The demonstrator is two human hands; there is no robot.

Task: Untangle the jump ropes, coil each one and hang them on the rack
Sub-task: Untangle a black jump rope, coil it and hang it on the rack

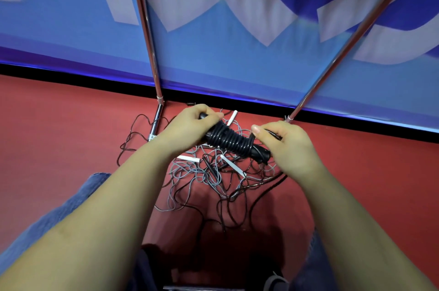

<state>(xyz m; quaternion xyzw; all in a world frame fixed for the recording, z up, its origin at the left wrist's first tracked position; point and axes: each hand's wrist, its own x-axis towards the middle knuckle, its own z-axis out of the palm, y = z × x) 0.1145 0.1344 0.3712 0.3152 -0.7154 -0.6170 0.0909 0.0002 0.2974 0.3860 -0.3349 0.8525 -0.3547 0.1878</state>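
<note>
A black jump rope (234, 142) is wound in tight turns around its own black handles, held above the floor. My left hand (192, 125) grips the handles' upper left end. My right hand (286, 143) pinches the black cord at the bundle's right end. Beneath them lies a tangled pile of ropes (209, 176) on the red floor, grey and thin black cords mixed, with white handles (231, 117) poking out. The rack's two metal poles (152, 58) rise from the floor behind the pile, the right pole (344, 53) slanting up to the right.
A blue and white banner (237, 17) covers the wall behind the rack, with a black strip along its base. My knees in blue jeans (78, 198) frame the pile on both sides. Loose black cord loops reach left past the rack foot (154, 128).
</note>
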